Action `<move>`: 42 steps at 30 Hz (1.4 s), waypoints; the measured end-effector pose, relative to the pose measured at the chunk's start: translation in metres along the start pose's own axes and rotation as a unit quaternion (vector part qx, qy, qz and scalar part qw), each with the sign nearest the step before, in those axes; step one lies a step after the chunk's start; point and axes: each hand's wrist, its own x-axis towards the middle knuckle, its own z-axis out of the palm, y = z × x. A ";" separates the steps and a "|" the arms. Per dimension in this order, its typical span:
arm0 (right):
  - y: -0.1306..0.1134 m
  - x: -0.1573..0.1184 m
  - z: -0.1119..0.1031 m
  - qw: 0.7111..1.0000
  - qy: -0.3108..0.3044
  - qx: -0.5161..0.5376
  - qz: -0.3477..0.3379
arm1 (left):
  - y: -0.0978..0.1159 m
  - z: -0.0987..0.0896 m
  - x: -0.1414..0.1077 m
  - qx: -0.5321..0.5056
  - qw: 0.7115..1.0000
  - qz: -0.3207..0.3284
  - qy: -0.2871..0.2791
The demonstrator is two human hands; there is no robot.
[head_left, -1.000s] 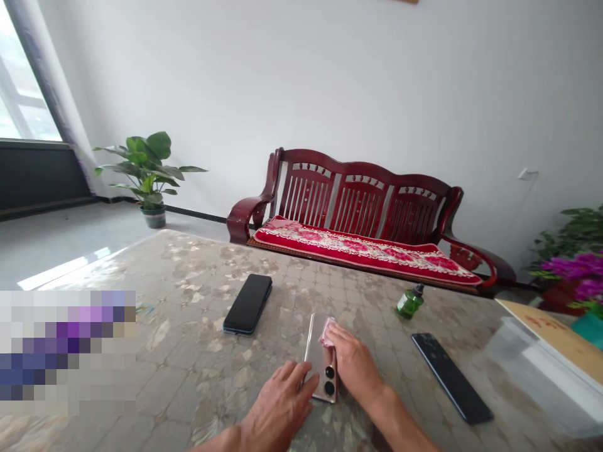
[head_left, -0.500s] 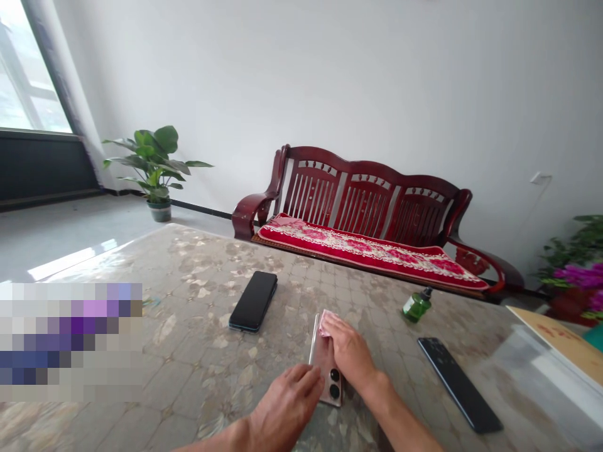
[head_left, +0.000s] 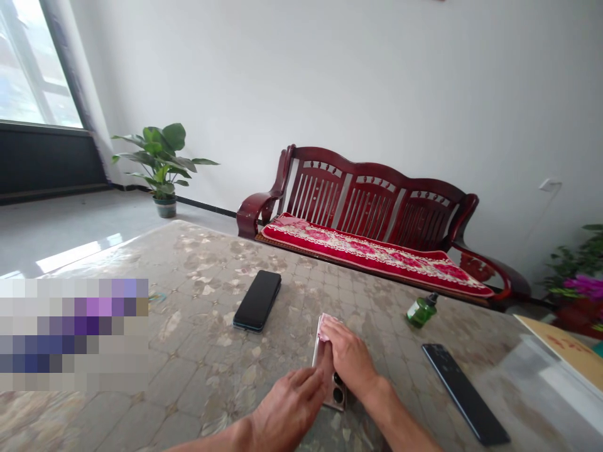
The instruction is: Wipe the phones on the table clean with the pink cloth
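A pinkish phone (head_left: 328, 365) lies back side up on the patterned table, its round camera lenses at the near right corner. My right hand (head_left: 351, 353) presses a pale pink cloth (head_left: 325, 328) onto the phone's far end, fingers closed on it. Against the near left side of the phone rests my left hand (head_left: 294, 402), its fingers together and touching the phone. A black phone (head_left: 258, 300) lies to the left, further back. Right of my hands are a green bottle (head_left: 421, 311) with a dark cap and another dark phone (head_left: 464, 392).
The table (head_left: 198, 351) has a clear cover. Pixelated blur hides its left side. A yellowish printed sheet (head_left: 563, 342) lies at the right edge. Behind stand a dark red wooden bench (head_left: 367, 201) with a red cushion and a potted plant (head_left: 164, 204).
The view has shifted slightly. My right hand and the cloth remain at the phone's far end, with the hand now covering part of one lens. My left hand still rests on the phone.
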 end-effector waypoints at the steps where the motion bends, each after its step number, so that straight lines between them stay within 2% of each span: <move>1: -0.004 -0.003 -0.001 1.000 -0.005 0.006 -0.006 | 0.000 0.000 0.000 0.000 1.000 0.001 0.007; 6: -0.019 -0.027 -0.004 0.994 -0.027 0.045 -0.093 | -0.001 0.005 0.003 0.002 1.000 0.010 0.006; 9: -0.013 -0.018 0.001 0.994 -0.015 0.033 -0.108 | 0.000 0.005 0.003 0.011 1.000 0.008 0.007; 11: -0.005 -0.003 0.006 0.996 -0.006 0.018 -0.085 | 0.000 0.005 0.002 0.012 1.000 0.012 0.004; 14: 0.007 0.020 0.014 1.000 -0.006 0.013 -0.015 | 0.000 0.004 0.001 0.013 1.000 0.013 -0.023; 18: 0.018 0.032 0.019 0.999 -0.017 0.018 0.040 | 0.001 0.003 0.002 0.014 0.999 0.006 -0.042; 21: 0.022 0.026 0.017 0.998 -0.007 0.014 0.065 | 0.002 0.001 0.002 0.018 0.999 0.003 -0.046; 25: 0.015 0.003 0.006 0.995 0.017 0.000 0.097 | 0.001 0.001 0.003 0.021 0.999 0.006 -0.043; 29: -0.005 -0.027 -0.001 0.997 -0.010 -0.010 0.073 | 0.000 0.006 0.004 0.028 0.999 0.011 -0.015; 31: -0.011 -0.033 0.000 0.998 -0.023 -0.007 0.053 | 0.000 0.007 0.004 0.031 0.999 0.015 -0.006; 33: -0.011 -0.028 0.001 0.998 -0.027 -0.002 0.050 | 0.000 0.006 0.004 0.028 0.999 0.012 -0.010; 38: 0.001 0.008 -0.001 0.995 -0.018 -0.014 0.098 | 0.001 0.004 0.001 0.018 0.999 0.013 -0.036; 40: -0.002 0.010 -0.002 0.995 -0.018 -0.008 0.099 | 0.000 0.006 0.001 0.015 1.000 0.014 -0.018; 42: -0.012 -0.001 -0.003 0.996 -0.023 0.010 0.084 | -0.002 0.010 0.002 0.012 1.000 0.011 0.014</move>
